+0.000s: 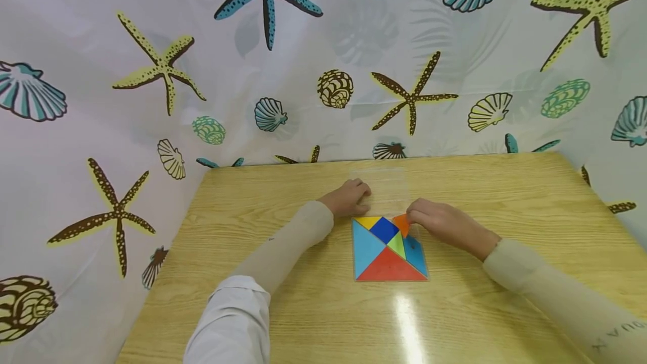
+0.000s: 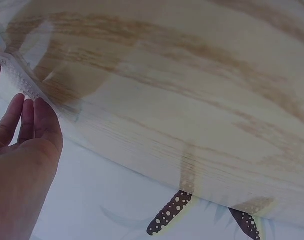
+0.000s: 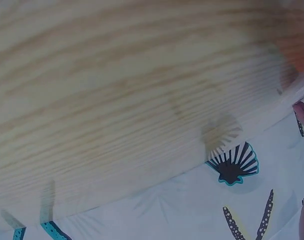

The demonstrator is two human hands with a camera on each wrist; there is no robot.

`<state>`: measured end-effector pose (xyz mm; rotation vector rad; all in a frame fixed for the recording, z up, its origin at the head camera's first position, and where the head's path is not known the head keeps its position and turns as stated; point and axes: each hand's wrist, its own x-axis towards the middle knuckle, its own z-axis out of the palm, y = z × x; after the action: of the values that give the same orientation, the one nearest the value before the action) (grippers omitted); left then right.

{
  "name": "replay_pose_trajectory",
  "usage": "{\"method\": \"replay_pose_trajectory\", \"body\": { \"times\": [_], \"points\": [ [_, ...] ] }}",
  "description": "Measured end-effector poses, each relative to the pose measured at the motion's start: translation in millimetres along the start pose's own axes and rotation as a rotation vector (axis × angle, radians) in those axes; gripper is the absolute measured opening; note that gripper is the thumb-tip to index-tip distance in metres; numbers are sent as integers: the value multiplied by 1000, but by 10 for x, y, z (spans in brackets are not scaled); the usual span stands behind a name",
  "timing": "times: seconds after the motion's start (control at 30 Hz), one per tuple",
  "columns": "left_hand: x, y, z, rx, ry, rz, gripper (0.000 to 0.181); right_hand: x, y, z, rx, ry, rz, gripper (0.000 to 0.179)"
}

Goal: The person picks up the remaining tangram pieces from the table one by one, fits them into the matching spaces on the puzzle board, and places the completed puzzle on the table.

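Observation:
A tangram set in a clear tray [image 1: 392,281] lies on the table. Its pieces include a red triangle [image 1: 392,267], a light blue triangle [image 1: 366,249], a dark blue square [image 1: 384,230], a green triangle [image 1: 397,245], a yellow piece [image 1: 367,222] and a blue piece [image 1: 414,254]. My right hand [image 1: 445,223] pinches an orange tangram piece [image 1: 402,223], tilted up at the tray's upper right corner. Beyond the tray extends a clear plastic cover [image 1: 386,187]. With thumb and fingers, my left hand [image 1: 349,198] holds its left edge; in the left wrist view a whitish strip [image 2: 22,80] lies between them.
The wooden table [image 1: 253,201] ends against a white curtain [image 1: 303,128] printed with starfish and shells. A bright light reflection lies on the wood in front of the tray. Both forearms reach in from the near side.

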<state>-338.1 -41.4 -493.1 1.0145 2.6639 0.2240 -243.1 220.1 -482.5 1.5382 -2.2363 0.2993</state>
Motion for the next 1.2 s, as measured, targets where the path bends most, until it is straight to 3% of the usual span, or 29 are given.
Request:
{"method": "replay_pose_trajectory", "body": {
  "times": [0.23,0.77,0.87,0.93,1.03,1.2],
  "points": [
    [17,3,-1,7,6,1,40,-35,27,12,-14,-12,-10,43],
    [-2,2,10,9,20,0,40,-239,117,103,-114,-40,-69,52],
    [-1,4,13,1,24,2,39,-213,112,145,-99,-40,-65,44],
    [5,0,20,-3,25,6,39,-177,97,157,-88,-24,-31,29],
    [15,-11,31,-5,24,14,40,-107,45,166,-28,-5,94,7],
    [-2,-19,19,-19,25,16,40,76,-113,153,118,-107,419,15]
  ]
}}
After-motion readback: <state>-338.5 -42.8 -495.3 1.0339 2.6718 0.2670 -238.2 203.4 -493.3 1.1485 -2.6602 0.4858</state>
